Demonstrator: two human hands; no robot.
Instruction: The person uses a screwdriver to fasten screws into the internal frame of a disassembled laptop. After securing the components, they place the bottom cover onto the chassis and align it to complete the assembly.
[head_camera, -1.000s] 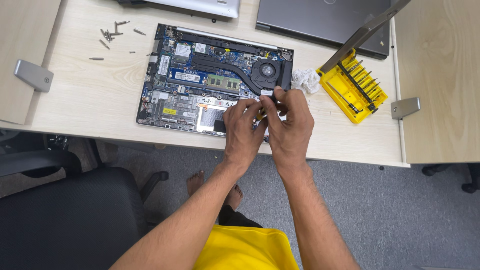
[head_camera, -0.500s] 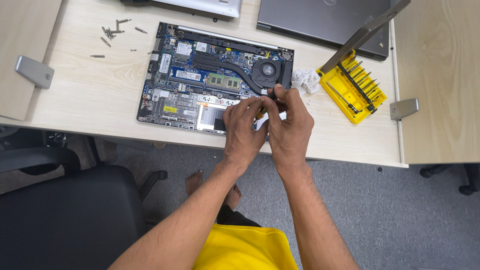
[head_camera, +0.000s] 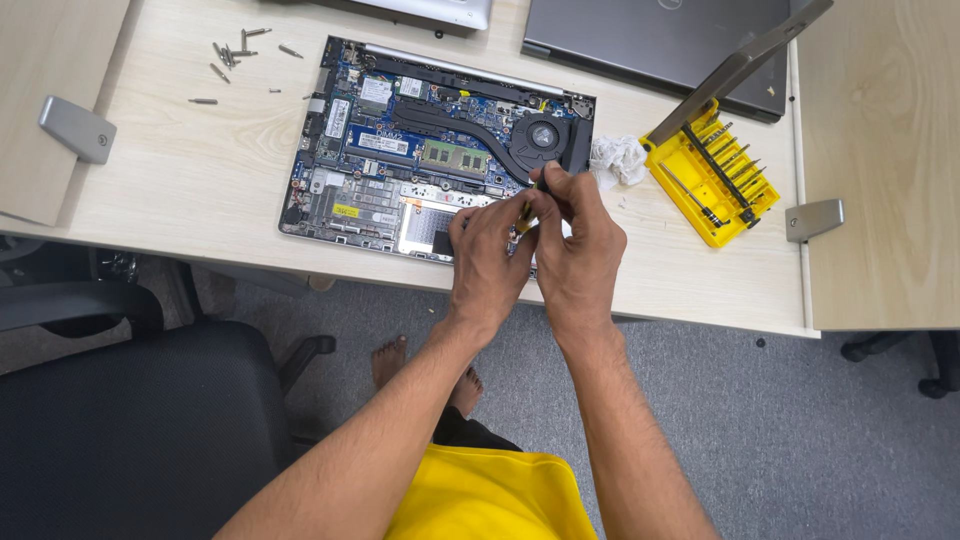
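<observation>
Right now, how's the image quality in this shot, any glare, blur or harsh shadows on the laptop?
Head view: even, soft light; opened laptop sharp, no glare; both the left hand and right hand cast only faint shadows; the desk edges bow slightly, as through a wide lens.

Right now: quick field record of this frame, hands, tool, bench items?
left hand: over the opened laptop's front edge, fingertips by the tool
right hand: gripping a small screwdriver
laptop: bottom cover off, fan and boards exposed
screws: loose, far left of the laptop
bit case: yellow, open, right side
cloth: white, crumpled, beside the fan
</observation>
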